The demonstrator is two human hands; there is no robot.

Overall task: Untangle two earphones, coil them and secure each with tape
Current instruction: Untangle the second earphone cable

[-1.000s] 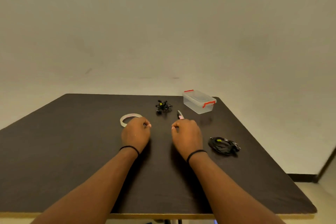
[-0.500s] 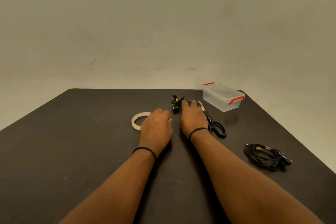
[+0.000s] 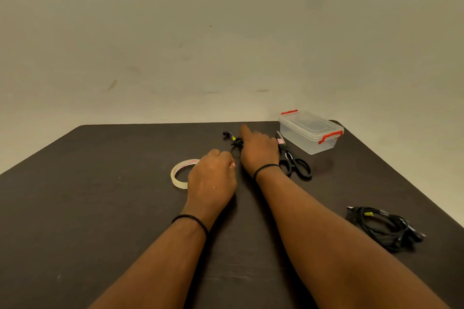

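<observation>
Right hand (image 3: 259, 152) lies over the tangled earphones (image 3: 233, 140), fingers extended, index pointing to 12 o'clock; can't tell if it grips them. Left hand (image 3: 212, 180) loosely curled, holding nothing, at 7 o'clock from the tangle, covering the tape roll's (image 3: 179, 174) right edge. Second cable bundle (image 3: 384, 227) well apart at 4 o'clock. Versus half a second ago: right hand has reached further over the tangle.

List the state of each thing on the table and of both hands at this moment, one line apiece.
Small earphone tangle: tangled, right hand on it.
Large cable bundle: bunched, untouched.
Tape roll: lying flat, unused.
Scissors: closed, lying flat.
Plastic box: lid on, red clips down.
Left hand: loosely curled, holds nothing.
Right hand: forefinger stretched out; grip on the tangle unclear.
</observation>
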